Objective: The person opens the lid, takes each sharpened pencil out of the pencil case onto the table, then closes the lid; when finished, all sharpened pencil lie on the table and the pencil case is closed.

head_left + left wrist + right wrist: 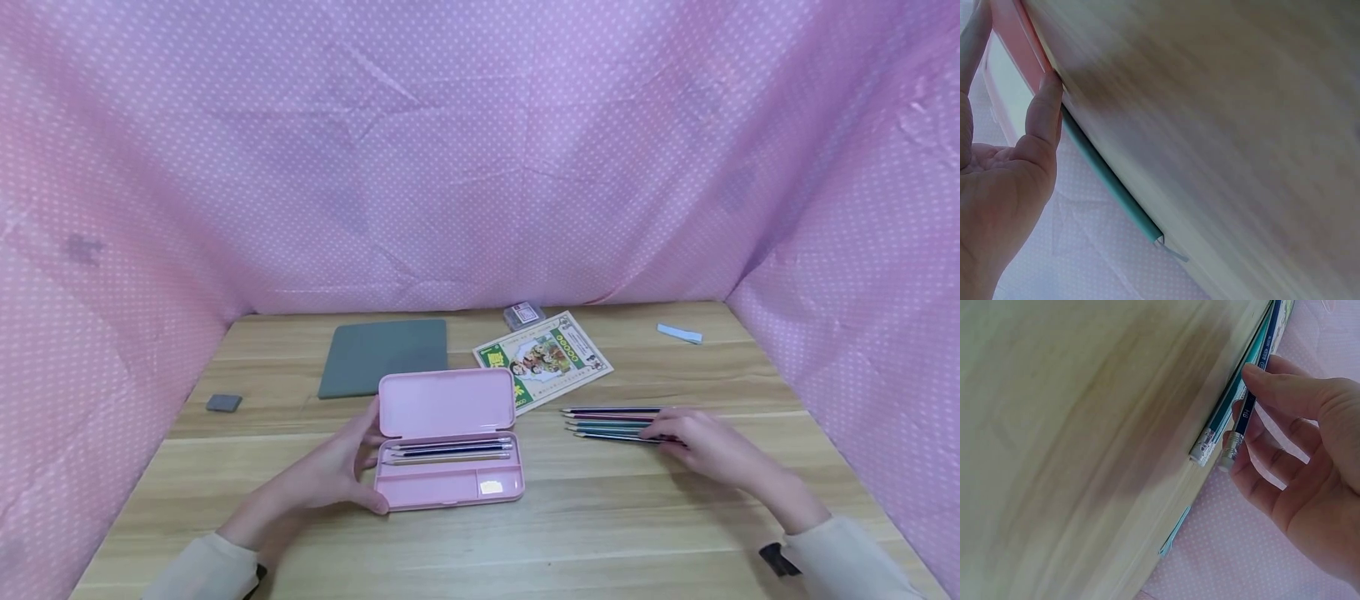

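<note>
A pink pencil case [426, 492] lies with its lid raised, and several pencils [450, 452] rest in its rear compartment. My left hand [330, 471] holds the case by its left end, thumb at the front corner and fingers farther back along the side. In the left wrist view the fingertips touch the pink edge. To the right, several pencils [609, 422] lie side by side on the table, tips pointing left. My right hand [712, 446] pinches a dark blue pencil [1245, 415] between thumb and fingers near its white eraser end, beside a green pencil [1217, 419].
Behind the case lie a grey-green notebook [386, 358] and an illustrated booklet [555, 354]. A small clear box [523, 314] stands at the back. A grey eraser [223, 403] is at far left, a pale blue strip [679, 334] at back right. Pink dotted cloth [480, 167] encloses the table.
</note>
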Tool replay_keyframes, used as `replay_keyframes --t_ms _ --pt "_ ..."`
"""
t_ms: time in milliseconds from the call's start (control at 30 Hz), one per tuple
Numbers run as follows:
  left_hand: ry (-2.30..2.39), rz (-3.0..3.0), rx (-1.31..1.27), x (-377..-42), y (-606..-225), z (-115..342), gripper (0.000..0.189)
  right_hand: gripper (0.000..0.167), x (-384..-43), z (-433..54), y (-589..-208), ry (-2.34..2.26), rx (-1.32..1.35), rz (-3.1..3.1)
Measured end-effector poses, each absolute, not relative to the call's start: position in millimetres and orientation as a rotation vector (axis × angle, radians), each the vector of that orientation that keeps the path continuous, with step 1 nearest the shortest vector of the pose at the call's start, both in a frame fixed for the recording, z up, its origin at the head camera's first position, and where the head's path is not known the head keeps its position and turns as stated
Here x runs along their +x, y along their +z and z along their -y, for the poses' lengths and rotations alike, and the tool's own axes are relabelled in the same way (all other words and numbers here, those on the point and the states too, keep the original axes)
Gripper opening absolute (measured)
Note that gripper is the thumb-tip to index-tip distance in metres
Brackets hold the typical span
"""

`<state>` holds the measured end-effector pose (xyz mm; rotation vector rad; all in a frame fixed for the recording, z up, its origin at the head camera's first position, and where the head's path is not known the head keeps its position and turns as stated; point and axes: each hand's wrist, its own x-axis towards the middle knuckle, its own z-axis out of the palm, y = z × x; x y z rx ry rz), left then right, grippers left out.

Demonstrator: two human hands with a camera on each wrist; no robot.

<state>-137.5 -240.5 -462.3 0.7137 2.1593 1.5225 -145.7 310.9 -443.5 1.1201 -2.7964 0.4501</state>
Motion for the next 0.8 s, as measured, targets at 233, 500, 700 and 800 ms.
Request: replay_keyframes --t_ms 233,500,700,800 --pt "1.535 -2.141 0.725 -138.9 -465.0 241.2 0.149 0.036 -147.1 -307.3 -444.9 0.432 1.081 2.837" --pt "1.516 -2.152 0.713 -138.7 -464.7 241.6 0.148 0.037 -147.8 -305.0 -446.8 0.426 1.082 2.838" --pt "1.511 -2.160 0.715 -138.1 -463.3 241.1 0.148 0.036 -148.4 -303.6 -446.9 0.434 1.080 2.854" --pt "1.493 -2.181 0.710 -137.2 -462.2 241.3 0.148 0.036 -148.7 -303.6 -447.0 0.436 1.076 2.860"
